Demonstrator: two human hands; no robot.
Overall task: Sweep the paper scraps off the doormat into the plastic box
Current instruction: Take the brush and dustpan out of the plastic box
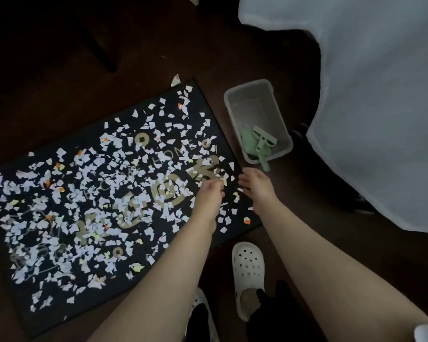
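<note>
Forearms: two bare forearms, left and right, reach in from the lower edge towards the mat's right end.
Left hand: over the mat near its right edge, fingers curled in above the scraps; whether it pinches any I cannot tell.
Right hand: just beside the left one, at the mat's right edge, fingers bent down with tips at the edge; grip cannot be made out.
Scraps: mostly white bits, a few orange and yellow, strewn over nearly the whole mat, thickest in the middle and left; one lies on the floor past the far corner.
Mat: black, gold lettering with "HOME" legible, lying skewed on the floor.
Box: clear plastic, upright on the floor just right of the mat, apart from it; no scraps seen inside.
Brush set: pale green, in the box's near end, its handle poking over the rim towards the right hand.
Clogs: a white clog between the forearms, another partly hidden by the left one.
Sheet: pale cloth filling the upper right.
Floor: dark wood.
</note>
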